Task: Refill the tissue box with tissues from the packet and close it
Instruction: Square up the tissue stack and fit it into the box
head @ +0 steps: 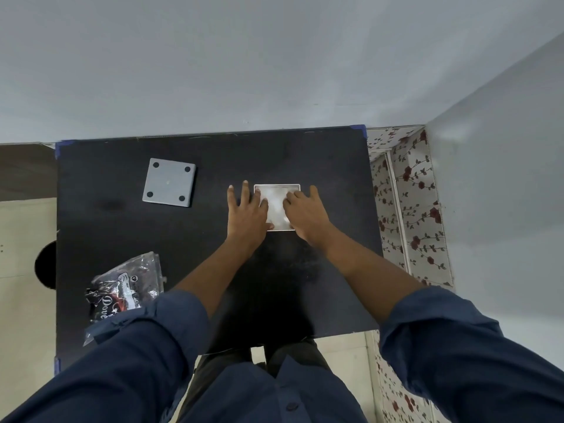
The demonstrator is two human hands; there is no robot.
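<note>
A white square tissue box (277,190) stands open on the black table (122,227), with white tissues (277,209) showing inside. My left hand (247,213) lies flat on the box's left side, fingers spread. My right hand (305,213) presses flat on the tissues at the box's right side. The grey square lid (169,186) lies upside down at the back left, with four dark feet on its corners. The crumpled, mostly clear tissue packet (125,285) with dark print lies near the front left, partly under my left sleeve.
The table stands against a grey wall (213,71) at the back. To the right is a floral-patterned surface (409,209) and another grey wall. A pale floor with a dark round hole (45,264) lies to the left.
</note>
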